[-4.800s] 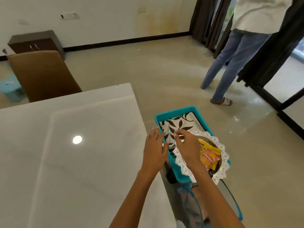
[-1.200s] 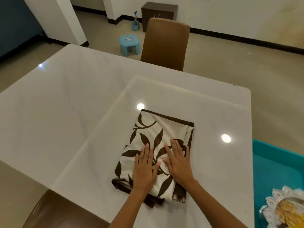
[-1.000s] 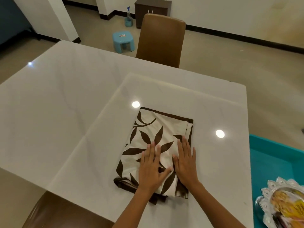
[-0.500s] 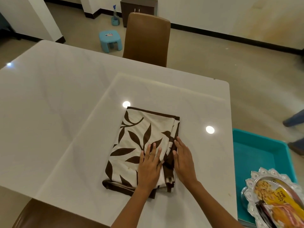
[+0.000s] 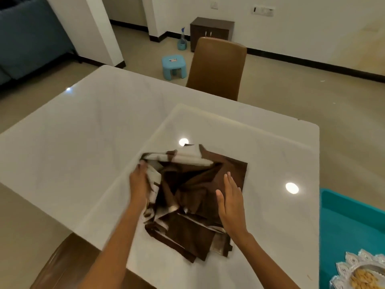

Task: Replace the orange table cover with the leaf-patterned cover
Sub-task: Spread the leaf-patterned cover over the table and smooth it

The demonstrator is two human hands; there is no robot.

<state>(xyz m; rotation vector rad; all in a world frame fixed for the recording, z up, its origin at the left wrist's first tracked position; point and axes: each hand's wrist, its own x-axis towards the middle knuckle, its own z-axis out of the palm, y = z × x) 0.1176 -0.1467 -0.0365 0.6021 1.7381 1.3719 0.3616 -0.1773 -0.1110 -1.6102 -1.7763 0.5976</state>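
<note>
**Cover half opened on the bare table**

Nearest the camera, a brown chair [image 5: 62,265] stood tucked under the near edge of the white table [image 5: 83,142]. At the right edge sat a silver tray [image 5: 354,268] of snacks, against a teal bin [image 5: 350,213] beside the table.

Just past the near edge lay the leaf-patterned cover [image 5: 193,197], partly unfolded on the tabletop, its plain brown underside showing over most of the bundle. No orange cover was in view, so the old one seemed already off.

The left hand [image 5: 140,184] was at the cover's left side, blurred, its fingers apparently gripping a pale fold and drawing it out leftward; the blur kept me from being sure of the hold. The right hand [image 5: 231,203] stood flat and unclenched, fingers straight, resting on or just over the cover's right side and holding nothing.

The bundle ran longer away from the person than across, lying between the two hands, so the spread likely had to go left and far, where most of the bare table lay.

Beyond the far edge stood a second chair [image 5: 216,67], then a small blue stool [image 5: 174,66], a spray bottle [image 5: 182,39] and a dark cabinet [image 5: 211,31] by the wall.
</note>
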